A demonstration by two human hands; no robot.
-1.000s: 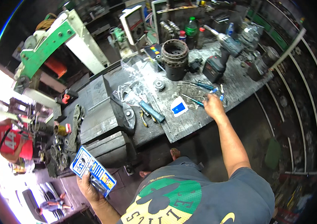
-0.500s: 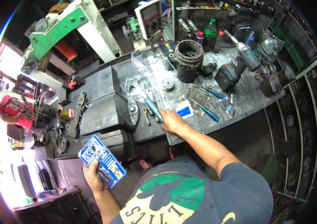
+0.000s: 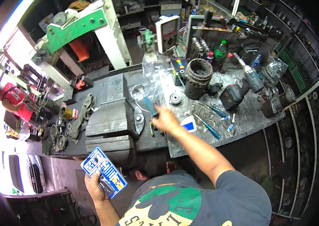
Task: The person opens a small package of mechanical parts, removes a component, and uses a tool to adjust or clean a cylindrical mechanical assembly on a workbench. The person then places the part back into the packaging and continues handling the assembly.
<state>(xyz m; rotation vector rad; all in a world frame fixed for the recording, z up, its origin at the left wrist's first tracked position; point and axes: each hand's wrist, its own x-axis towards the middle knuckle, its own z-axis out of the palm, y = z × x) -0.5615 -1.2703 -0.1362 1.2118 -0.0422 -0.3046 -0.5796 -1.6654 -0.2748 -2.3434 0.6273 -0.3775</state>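
Observation:
My left hand (image 3: 96,186) is closed on a blue-and-white carded blister pack (image 3: 110,176), held upright in front of the vise, thumb across its face. Over the bench, my right hand (image 3: 166,119) grips the near end of a blue-handled tool (image 3: 150,106). Its metal end lies among clear plastic wrapping (image 3: 155,66) and is too blurred to name. Just below that hand are yellow-handled pliers (image 3: 152,130), partly hidden. To the right lie a blue-and-white card (image 3: 189,124) and a blue screwdriver (image 3: 213,132).
A large bench vise (image 3: 110,118) stands left of my right hand. Beyond are a round pulley (image 3: 175,98), a black cylindrical motor housing (image 3: 198,81), a cordless impact wrench (image 3: 242,83) and bottles (image 3: 219,49). A person in red (image 3: 14,100) works at far left.
My right hand and the blue-handled tool have moved forward and slightly left over the bench. My left hand still holds the pack. The view has shifted a little.

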